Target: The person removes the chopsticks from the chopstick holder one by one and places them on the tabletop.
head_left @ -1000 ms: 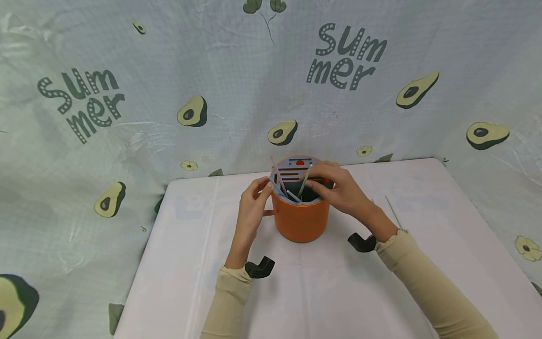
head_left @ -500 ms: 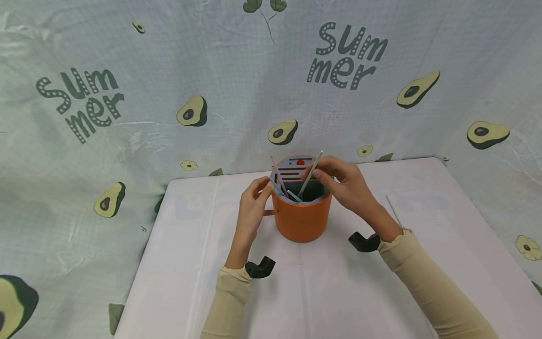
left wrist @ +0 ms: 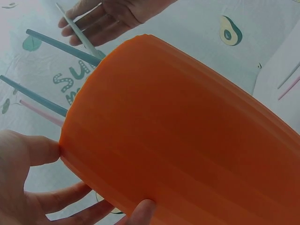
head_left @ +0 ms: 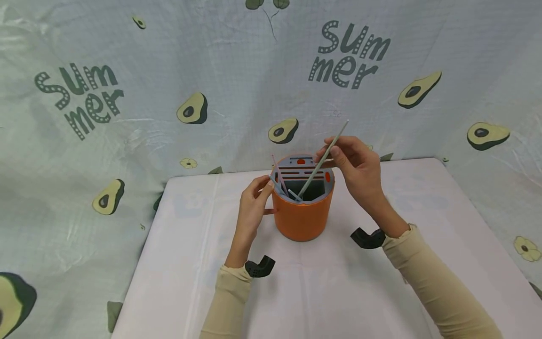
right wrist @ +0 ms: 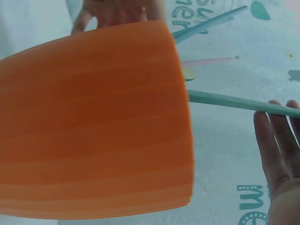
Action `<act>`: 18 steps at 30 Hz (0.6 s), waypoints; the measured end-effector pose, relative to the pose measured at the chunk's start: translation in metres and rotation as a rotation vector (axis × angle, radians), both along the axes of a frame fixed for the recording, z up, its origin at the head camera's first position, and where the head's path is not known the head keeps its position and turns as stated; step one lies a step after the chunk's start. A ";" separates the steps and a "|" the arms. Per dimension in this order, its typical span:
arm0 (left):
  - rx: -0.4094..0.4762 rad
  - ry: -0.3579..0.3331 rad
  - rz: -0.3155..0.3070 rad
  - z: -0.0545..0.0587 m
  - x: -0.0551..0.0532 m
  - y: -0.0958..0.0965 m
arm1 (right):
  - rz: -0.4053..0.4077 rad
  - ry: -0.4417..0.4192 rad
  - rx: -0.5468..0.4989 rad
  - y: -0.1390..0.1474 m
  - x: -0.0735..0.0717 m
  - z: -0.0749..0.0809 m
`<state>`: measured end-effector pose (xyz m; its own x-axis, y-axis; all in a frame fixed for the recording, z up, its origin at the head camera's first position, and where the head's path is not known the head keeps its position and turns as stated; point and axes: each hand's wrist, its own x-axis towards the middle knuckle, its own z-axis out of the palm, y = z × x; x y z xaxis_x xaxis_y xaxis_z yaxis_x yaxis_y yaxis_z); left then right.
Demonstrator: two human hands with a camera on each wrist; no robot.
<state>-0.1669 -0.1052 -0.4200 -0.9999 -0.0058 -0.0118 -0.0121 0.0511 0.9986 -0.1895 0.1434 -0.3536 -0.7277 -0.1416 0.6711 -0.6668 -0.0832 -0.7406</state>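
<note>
Head: sticks (head_left: 313, 175) in orange container (head_left: 301, 221)

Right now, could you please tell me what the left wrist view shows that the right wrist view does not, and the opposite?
Only the left wrist view shows two loose sticks at its right edge, away from the container.

Only the right wrist view shows a second patch of lettering, low on the backdrop.

Both show the orange container, the left hand at its side, two blue sticks and a pink stick projecting from it, and the right hand at the green stick.
</note>
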 end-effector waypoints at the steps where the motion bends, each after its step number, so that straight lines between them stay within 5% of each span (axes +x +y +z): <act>1: -0.001 0.000 0.000 0.000 0.000 0.000 | -0.010 0.005 -0.014 0.001 0.000 0.002; 10: 0.005 -0.007 0.001 0.000 0.001 0.002 | -0.123 0.048 -0.198 0.011 0.004 0.020; 18: 0.008 -0.007 0.010 0.000 0.000 0.002 | -0.116 0.020 -0.401 0.022 0.007 0.032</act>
<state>-0.1666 -0.1028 -0.4205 -0.9997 -0.0152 -0.0191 -0.0198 0.0428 0.9989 -0.1824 0.1656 -0.3216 -0.7096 0.2157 0.6708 -0.7028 -0.2861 -0.6513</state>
